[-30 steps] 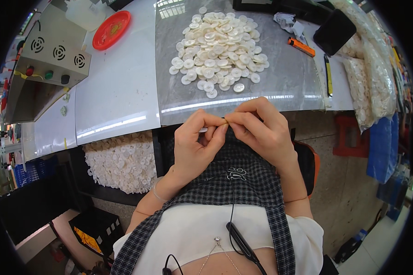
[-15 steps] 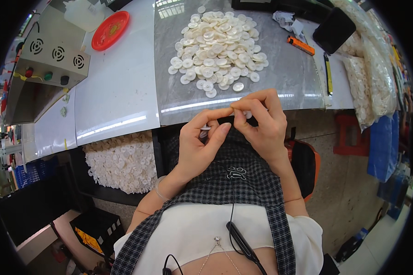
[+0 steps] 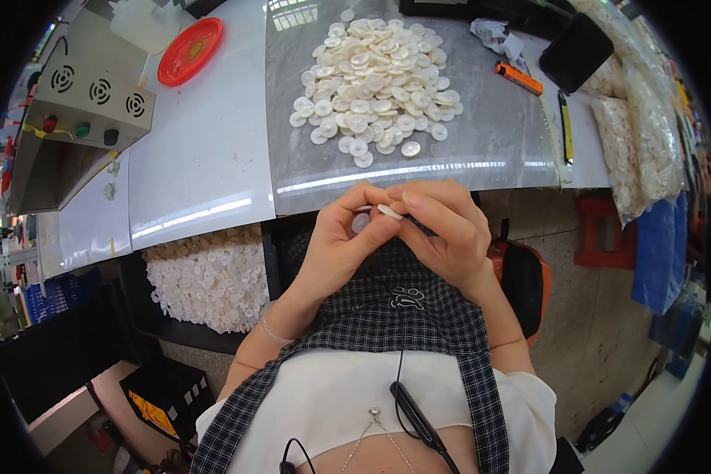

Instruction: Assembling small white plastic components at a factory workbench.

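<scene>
My left hand (image 3: 333,241) and my right hand (image 3: 454,233) meet just in front of the table's near edge, fingers closed together. Between their fingertips is a small white round disc (image 3: 389,212), tilted, touched by both hands. A second pale disc (image 3: 361,223) lies within the curled fingers of my left hand. On the grey mat (image 3: 490,162) beyond, a large heap of white discs (image 3: 379,87) is piled; one shinier disc (image 3: 410,149) lies at its near edge. My right fingers partly hide what they pinch.
Below the table at left, a black bin (image 3: 205,338) holds many white pieces. A metal box with knobs (image 3: 95,95) and a red plate (image 3: 191,52) stand at far left. An orange marker-like tube (image 3: 519,78), a yellow cutter (image 3: 566,130) and filled plastic bags (image 3: 648,134) are at right.
My right hand has shifted slightly left and down, its fingers closing in on my left. A white disc now shows between the fingertips; the heap looks unchanged.
</scene>
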The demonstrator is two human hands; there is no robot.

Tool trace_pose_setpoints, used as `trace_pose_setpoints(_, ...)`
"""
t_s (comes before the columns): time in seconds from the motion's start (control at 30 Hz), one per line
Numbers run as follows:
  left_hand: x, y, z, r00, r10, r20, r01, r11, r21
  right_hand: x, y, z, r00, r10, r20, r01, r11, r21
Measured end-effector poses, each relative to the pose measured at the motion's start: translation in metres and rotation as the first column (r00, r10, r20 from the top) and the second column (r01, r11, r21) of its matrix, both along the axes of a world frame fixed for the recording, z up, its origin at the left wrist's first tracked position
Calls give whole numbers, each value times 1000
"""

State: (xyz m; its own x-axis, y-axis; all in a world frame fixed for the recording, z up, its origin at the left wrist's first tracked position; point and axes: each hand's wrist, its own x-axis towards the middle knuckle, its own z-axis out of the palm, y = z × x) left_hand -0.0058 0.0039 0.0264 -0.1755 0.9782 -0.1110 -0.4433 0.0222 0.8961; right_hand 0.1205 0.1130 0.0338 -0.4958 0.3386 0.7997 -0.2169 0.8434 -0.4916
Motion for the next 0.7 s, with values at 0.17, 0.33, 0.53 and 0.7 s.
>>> trace_pose_setpoints(0.17, -1, -2, -4, 977, 61, -205, -63, 998, -4, 1, 1, 3, 999, -7, 51, 6, 1000, 25)
trace_pose_setpoints(0.33, -1, -4, 0, 968, 82, -236, -79, 997, 24, 0, 0, 1, 997, 15, 70, -17, 1000, 26)
trace_pose_setpoints(0.53, -3, -4, 0, 961, 135, -242, -127, 991, 49, 3, 9, -1, 995, -67, 74, 79, 983, -166)
trace_pose_setpoints(0.7, -6, -5, -1, 871, 181, -457, -116, 979, 165, 6, 31, 0, 880, -267, 392, 315, 947, -63)
